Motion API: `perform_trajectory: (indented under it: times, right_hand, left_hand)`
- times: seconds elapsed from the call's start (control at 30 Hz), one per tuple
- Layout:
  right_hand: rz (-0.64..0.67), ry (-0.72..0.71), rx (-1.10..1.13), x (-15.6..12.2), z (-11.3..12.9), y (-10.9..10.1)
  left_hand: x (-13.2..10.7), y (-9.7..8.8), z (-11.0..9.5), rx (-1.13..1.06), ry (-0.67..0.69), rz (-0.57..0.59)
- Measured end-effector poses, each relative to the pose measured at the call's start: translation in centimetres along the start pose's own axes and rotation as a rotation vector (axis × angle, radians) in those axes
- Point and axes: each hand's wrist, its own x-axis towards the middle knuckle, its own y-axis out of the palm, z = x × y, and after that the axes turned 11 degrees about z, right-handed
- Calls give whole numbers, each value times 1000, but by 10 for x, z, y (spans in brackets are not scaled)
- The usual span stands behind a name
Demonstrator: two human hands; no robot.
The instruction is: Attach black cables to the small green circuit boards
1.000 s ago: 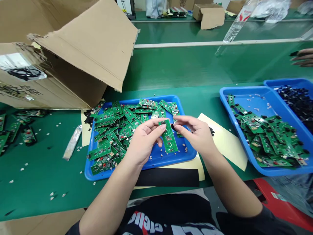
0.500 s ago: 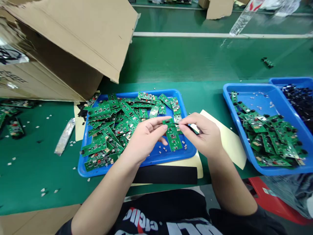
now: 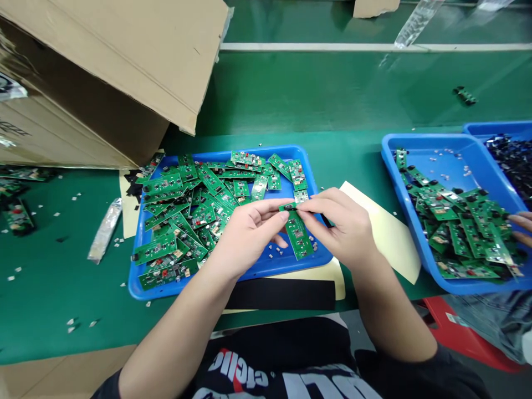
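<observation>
My left hand (image 3: pixel 243 235) holds a narrow green circuit board (image 3: pixel 298 234) by its upper left edge, above the near right corner of a blue tray (image 3: pixel 233 277). My right hand (image 3: pixel 343 224) pinches the top end of the same board from the right, fingertips meeting those of the left hand. A black part sits at the board's top end, partly hidden by my fingers. The tray beneath holds a heap of several similar green boards (image 3: pixel 195 208).
A large open cardboard box (image 3: pixel 103 77) lies at the back left. At the right a second blue tray (image 3: pixel 399 183) holds green boards with black parts, and another person's fingers (image 3: pixel 521 227) reach into it. Yellow paper (image 3: pixel 386 233) and a black strip (image 3: pixel 282 293) lie near the front edge.
My right hand has closed in on the board's top end, where the small black piece it carried now sits. The view has tilted down. Another person's fingers have appeared at the right tray.
</observation>
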Motion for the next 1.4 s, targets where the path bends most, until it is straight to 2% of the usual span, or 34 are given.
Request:
perform_trajectory:
  times: [0.23,0.37,0.53,0.7,0.8,0.93,1.0,1.13,1.33,1.4]
  right_hand:
    - [-45,-18,-49,0,-1,1]
    - [-94,-46,-59,1,-1,1]
    - [-70,-89,-57,0,-2,0]
    - [-108,-152,-20,0,-2,3]
    - [-102,-66,115,0,-2,5]
    - [-121,189,486,-3,-3,4]
    - [-69,290,697,-4,-4,2]
    - [35,384,990,-2,-5,-3]
    - [-180,480,1145,3,-5,-11]
    - [-171,464,1145,2,-5,-10]
  left_hand:
    - [-1,3,-2,106,35,-54]
    - [-1,4,-2,179,34,-19]
    - [-2,2,-3,255,31,46]
    - [-3,0,-5,301,54,131]
    - [-3,2,-2,337,64,159]
    - [-4,5,0,297,107,86]
    - [-5,4,-2,282,143,75]
    - [-6,0,-6,261,184,81]
    - [-6,1,-1,230,189,-3]
    - [-5,2,1,240,231,-53]
